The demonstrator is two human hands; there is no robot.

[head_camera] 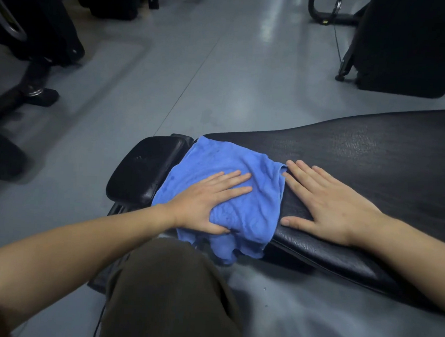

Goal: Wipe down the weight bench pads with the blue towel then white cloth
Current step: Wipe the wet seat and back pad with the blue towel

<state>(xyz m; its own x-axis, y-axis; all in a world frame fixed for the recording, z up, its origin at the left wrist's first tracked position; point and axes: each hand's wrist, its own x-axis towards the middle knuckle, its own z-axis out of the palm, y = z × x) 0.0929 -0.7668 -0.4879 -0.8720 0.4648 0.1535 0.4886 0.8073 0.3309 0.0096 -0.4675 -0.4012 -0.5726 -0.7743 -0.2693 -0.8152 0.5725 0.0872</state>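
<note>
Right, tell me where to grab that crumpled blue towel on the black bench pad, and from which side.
Probably the loose folds of the crumpled blue towel hanging off the near edge of the long black vinyl bench pad. Pinch them from the person's side, below the flat left hand. The rest lies pressed flat, offering little to grip. The right hand rests on bare pad beside it.

A glossy grey floor (149, 69) runs beneath everything. Dark gym machine frames (34, 40) stand at upper left, another black machine (403, 46) at upper right, with a thin cable (337, 44) hanging beside it.
</note>
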